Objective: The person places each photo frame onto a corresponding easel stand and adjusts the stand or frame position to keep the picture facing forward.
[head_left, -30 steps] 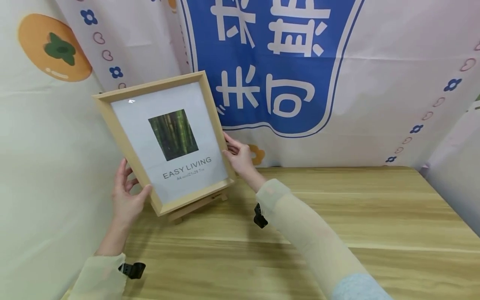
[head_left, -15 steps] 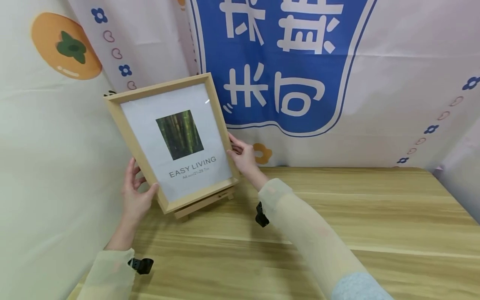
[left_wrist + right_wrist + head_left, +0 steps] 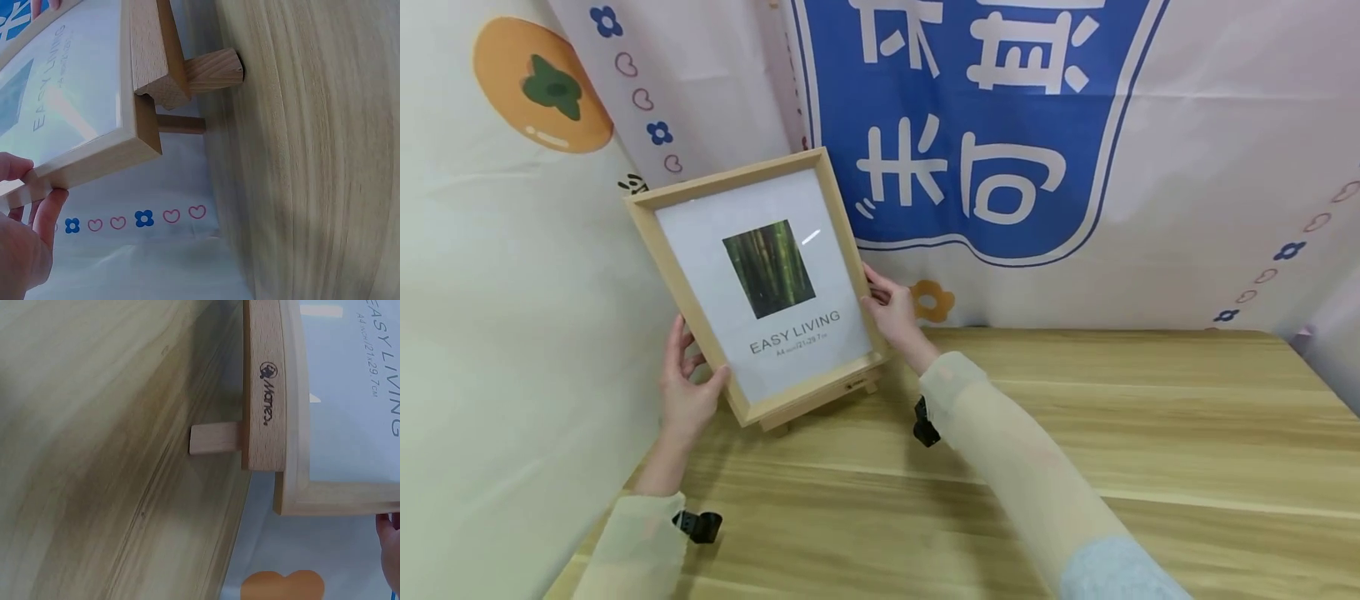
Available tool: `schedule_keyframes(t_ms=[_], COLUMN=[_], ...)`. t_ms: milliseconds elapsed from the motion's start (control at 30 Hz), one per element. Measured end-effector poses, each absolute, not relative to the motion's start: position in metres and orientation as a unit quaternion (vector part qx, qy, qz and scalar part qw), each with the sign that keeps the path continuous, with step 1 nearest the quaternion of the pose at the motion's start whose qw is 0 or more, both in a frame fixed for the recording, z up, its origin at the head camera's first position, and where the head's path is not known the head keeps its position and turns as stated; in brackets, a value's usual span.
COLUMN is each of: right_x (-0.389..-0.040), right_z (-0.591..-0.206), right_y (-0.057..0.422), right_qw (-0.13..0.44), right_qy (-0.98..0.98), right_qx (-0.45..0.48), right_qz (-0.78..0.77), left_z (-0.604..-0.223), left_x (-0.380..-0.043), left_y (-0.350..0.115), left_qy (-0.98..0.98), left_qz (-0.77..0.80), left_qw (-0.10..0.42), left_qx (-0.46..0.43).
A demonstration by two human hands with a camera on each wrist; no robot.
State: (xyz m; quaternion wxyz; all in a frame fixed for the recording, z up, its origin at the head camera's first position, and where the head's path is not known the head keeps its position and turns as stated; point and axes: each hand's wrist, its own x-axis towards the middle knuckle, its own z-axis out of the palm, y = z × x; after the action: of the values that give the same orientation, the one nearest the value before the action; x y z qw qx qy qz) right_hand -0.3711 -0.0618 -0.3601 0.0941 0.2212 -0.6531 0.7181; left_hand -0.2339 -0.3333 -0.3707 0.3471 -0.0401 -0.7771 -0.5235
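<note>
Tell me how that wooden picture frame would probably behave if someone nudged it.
The picture frame should stay stiff, given its thick, straight wooden-looking sides. It could slide or tip, since it overhangs both ends of the easel ledge. Reflections suggest a clear panel that may be slippery or fragile.

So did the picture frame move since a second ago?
Yes, the picture frame went down a little: in the head view, its top left corner sits farther below the orange fruit print than before.
</note>
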Motion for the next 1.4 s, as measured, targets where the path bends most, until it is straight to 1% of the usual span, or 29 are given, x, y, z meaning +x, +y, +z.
schedule_keyframes(t_ms=[167,467,733,933,1167,1400], right_x=[-0.375,-0.378,-0.376,-0.368,-0.358,-0.355], right_z=[-0.357,-0.351,-0.352,-0.366,-0.388,-0.414], right_y=[-0.061,-0.055,-0.036,-0.018,-0.005,-0.005], right_qw=[0.084,0.062,0.026,0.030,0.028,-0.011], right_qy=[-0.674,-0.690,-0.715,-0.722,-0.723,-0.740], right_qx=[0.228,0.209,0.259,0.282,0.286,0.276], right_qz=[0.698,0.690,0.649,0.631,0.629,0.613], left_z=[-0.369,-0.368,-0.365,-0.362,-0.389,-0.410], left_x=[-0.239,-0.245,-0.240,-0.228,-0.220,-0.208], left_y=[-0.334,-0.331,-0.328,-0.320,-0.329,-0.326], left_qy=[-0.778,-0.782,-0.786,-0.792,-0.814,-0.825], left_qz=[-0.526,-0.526,-0.537,-0.542,-0.508,-0.513], left_qw=[0.342,0.332,0.306,0.279,0.282,0.234], left_qx=[-0.027,-0.036,-0.028,-0.025,-0.004,0.025])
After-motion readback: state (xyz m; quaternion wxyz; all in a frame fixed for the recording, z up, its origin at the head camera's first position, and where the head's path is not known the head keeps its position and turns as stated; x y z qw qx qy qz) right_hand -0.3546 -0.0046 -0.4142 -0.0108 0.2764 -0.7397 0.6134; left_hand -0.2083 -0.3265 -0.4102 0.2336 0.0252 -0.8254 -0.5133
